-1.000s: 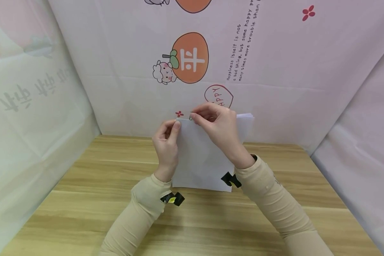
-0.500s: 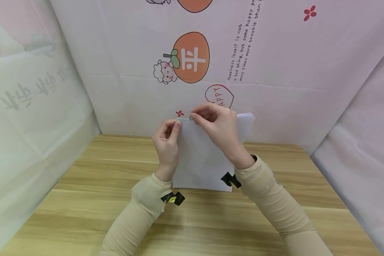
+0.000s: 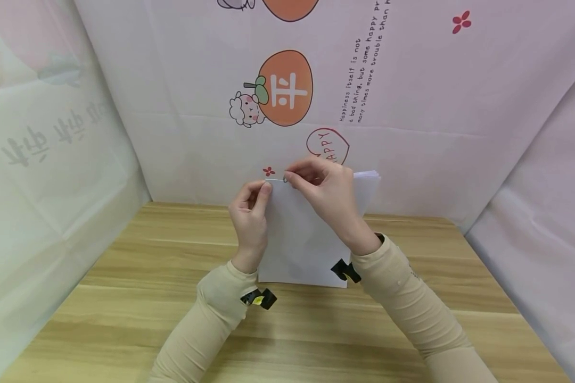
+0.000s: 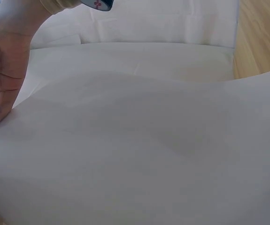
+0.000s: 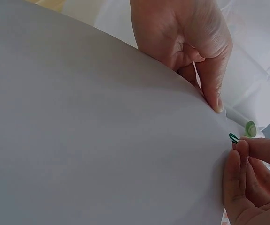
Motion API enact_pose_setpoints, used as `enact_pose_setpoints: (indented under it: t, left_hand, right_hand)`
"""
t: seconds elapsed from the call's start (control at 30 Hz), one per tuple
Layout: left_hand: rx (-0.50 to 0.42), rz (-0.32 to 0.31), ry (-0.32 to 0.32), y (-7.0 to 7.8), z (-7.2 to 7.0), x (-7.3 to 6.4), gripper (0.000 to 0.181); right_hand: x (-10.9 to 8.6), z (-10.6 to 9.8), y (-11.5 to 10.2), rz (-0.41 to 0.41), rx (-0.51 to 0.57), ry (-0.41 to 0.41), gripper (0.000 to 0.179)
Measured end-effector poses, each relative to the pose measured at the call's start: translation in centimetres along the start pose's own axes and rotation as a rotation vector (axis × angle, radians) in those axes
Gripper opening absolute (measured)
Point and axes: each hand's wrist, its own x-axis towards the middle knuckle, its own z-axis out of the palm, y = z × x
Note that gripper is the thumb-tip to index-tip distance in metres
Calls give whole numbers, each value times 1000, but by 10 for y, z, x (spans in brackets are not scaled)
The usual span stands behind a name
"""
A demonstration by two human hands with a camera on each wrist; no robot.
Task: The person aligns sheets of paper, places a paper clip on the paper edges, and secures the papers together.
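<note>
Several sheets of white paper stand upright, their top edge held up by both hands. My left hand pinches the upper left corner between thumb and fingers. Beside it, my right hand pinches a small green paper clip at the top edge. In the right wrist view the clip's looped end points toward the paper's edge, with the left thumb a short way above. The sheet fills most of the left wrist view, where the right hand appears at upper left.
The wooden table spreads under both forearms. A white printed cloth hangs behind the paper, and pale cloth walls close in both sides. At the upper right the sheets fan slightly apart.
</note>
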Motion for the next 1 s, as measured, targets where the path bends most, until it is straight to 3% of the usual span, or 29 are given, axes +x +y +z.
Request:
enact_pose_setpoints:
  t: [1.0]
  left_hand:
    - [-38, 23, -15, -4, 2, 0, 23]
  right_hand:
    - [-1, 1, 8, -92, -13, 11, 7]
